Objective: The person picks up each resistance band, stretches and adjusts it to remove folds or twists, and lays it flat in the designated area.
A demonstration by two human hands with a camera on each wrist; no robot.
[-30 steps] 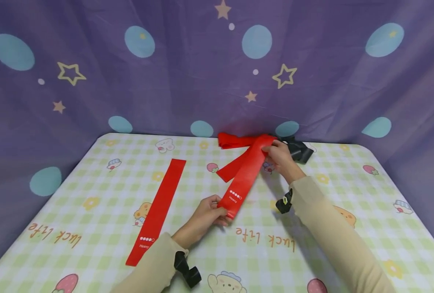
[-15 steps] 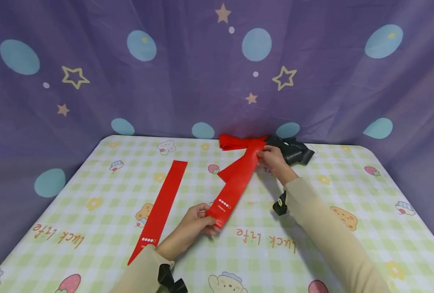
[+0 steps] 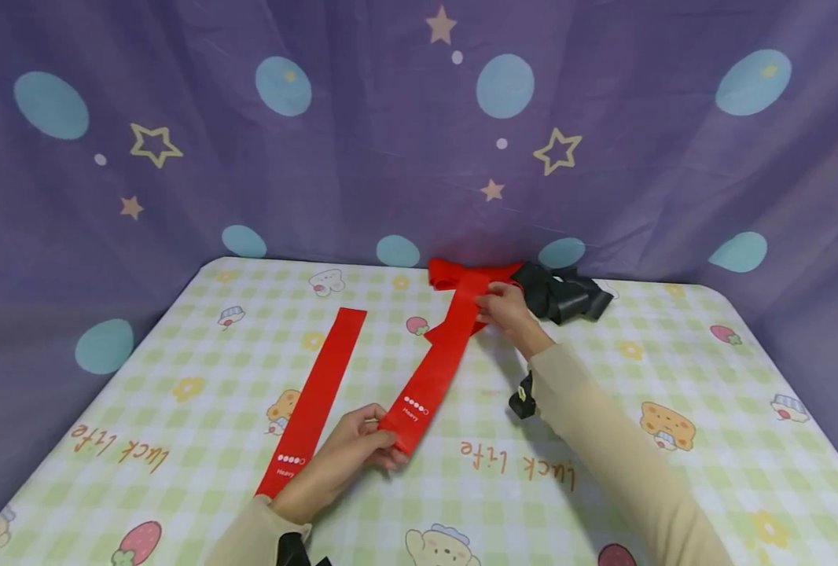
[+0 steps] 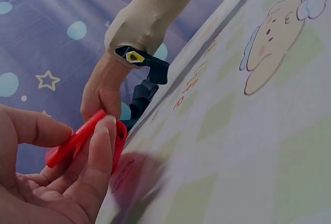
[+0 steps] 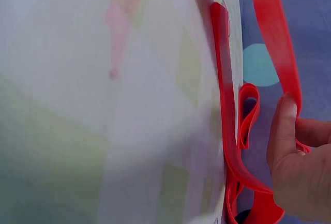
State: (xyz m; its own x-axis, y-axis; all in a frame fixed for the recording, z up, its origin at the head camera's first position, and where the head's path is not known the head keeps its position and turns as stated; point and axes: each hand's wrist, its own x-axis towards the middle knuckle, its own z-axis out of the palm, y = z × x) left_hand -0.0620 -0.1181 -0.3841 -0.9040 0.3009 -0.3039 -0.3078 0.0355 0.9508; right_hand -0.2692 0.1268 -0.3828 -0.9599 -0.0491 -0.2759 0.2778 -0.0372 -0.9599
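Note:
A red resistance band (image 3: 429, 373) printed "Heavy" stretches slantwise between both hands. My left hand (image 3: 351, 448) pinches its near end between thumb and fingers; in the left wrist view the band's end (image 4: 77, 138) shows folded at the fingertips. My right hand (image 3: 507, 310) grips the same band farther back, and in the right wrist view the thumb and a finger pinch its edge (image 5: 289, 87). Beneath it, another stretch of red band (image 5: 225, 79) lies along the cloth. A second flat red band (image 3: 320, 385), also marked "Heavy", lies to the left, partly covered by my left forearm.
At the table's back edge is a folded pile of red band (image 3: 447, 273), and beside it a crumpled heap of black band (image 3: 564, 295). A checked tablecloth (image 3: 589, 511) covers the table. A purple curtain (image 3: 348, 157) hangs right behind it.
My left hand has drawn the band's near end left and toward me. The right hand has shifted left along with it, uncovering more of the black heap. The flat band stays put.

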